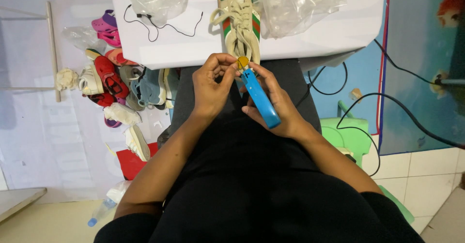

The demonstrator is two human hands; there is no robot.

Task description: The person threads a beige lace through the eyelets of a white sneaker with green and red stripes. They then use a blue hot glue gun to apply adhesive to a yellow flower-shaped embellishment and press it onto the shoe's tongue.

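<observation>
Right, both hands meet at the near edge of the white table [310, 39]. The left hand [210, 83] has its fingertips pinched together on a small yellow piece [242, 61] at the toe of a cream sneaker [240, 20] with green and red stripes. The right hand [276, 102] is closed around a blue tool [259, 98], tip up at that piece. Crumpled clear plastic bags [300, 6] crowd both sides of the sneaker. A heap of shoes [116, 83] lies on the floor to the left, black cables [378, 107] to the right.
</observation>
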